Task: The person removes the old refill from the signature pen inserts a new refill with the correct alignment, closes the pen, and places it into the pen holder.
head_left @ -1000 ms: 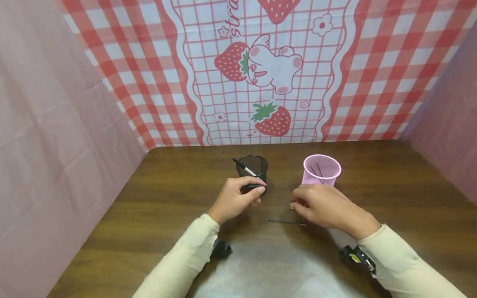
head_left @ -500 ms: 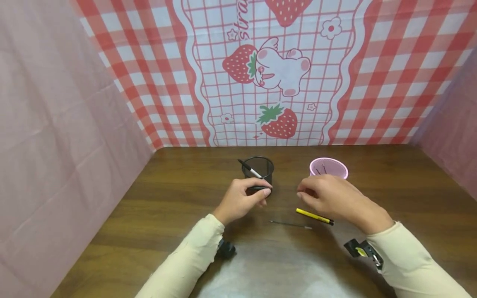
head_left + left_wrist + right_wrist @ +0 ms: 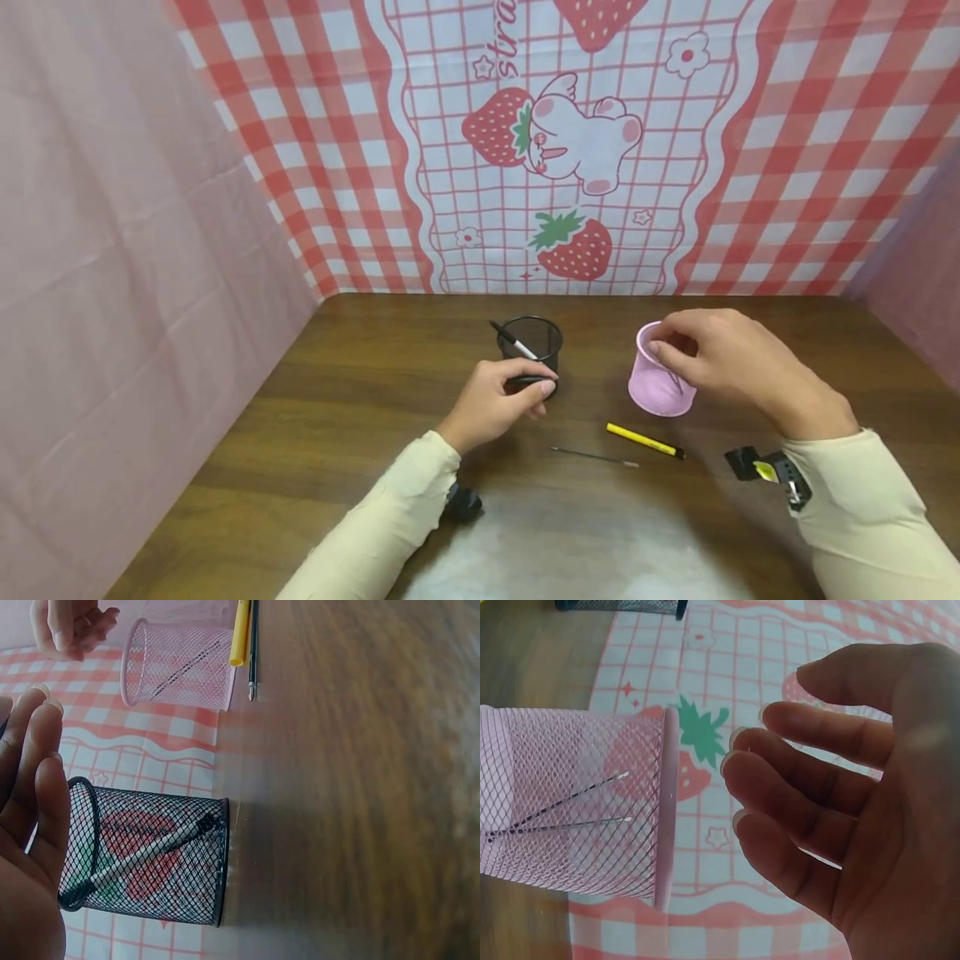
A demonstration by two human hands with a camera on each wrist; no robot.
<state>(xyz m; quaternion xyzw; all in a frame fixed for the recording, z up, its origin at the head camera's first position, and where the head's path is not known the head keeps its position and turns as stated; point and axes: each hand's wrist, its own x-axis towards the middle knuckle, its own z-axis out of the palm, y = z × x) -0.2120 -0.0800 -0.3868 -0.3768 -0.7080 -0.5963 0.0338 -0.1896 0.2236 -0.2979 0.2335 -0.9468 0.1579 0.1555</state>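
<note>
My left hand pinches a slim black pen-like thing between thumb and forefinger, just in front of the black mesh pen cup. Inside that cup a black-and-white pen leans, its black end above the rim. Over the mouth of the pink mesh pen cup hovers my right hand. Its fingers are loosely curved, and nothing shows between them. Two thin dark sticks lean inside the pink cup. In front of it lie a yellow pen and a thin pen refill.
The cups stand apart on a brown wooden table. Behind it hangs a red-and-white checked cloth with strawberries, and a plain pinkish curtain closes the left side.
My right hand has risen and moved right, from in front of the pink cup to over its rim. The yellow pen has come into view on the table. My left hand keeps its grip.
</note>
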